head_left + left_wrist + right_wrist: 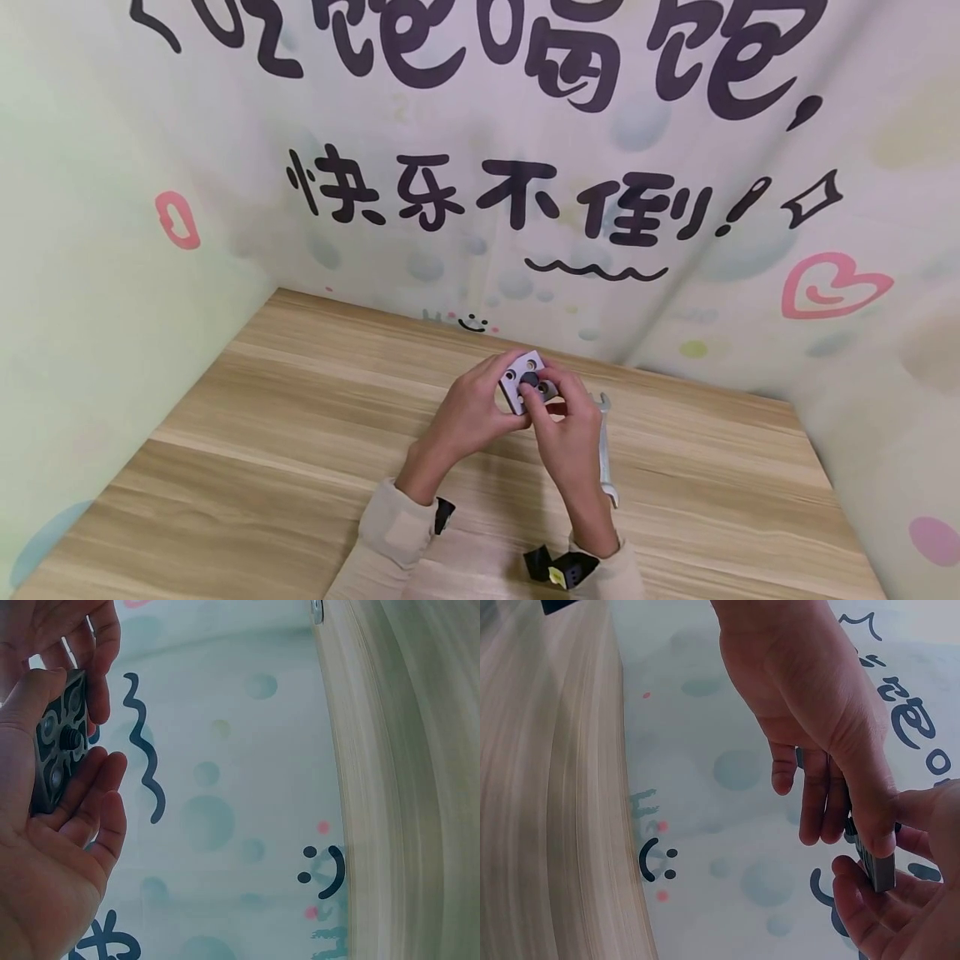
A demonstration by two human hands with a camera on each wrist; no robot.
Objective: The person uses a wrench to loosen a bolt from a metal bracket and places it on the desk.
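My left hand [472, 408] cradles the small square plate [525, 382], fingers and thumb curled at its edges, holding it up above the wooden table [262, 433]. My right hand [566, 425] is on it too, fingertips pinching at the dark round part in the plate's middle. I see holes at its corners. Just right of my hands, a silver wrench [604, 450] lies flat on the table. Behind, the printed wall [525, 208] with black lettering.

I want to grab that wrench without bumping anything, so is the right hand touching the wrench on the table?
Apart. The head view shows the right hand gripping the plate, with bare table between it and the wrench.
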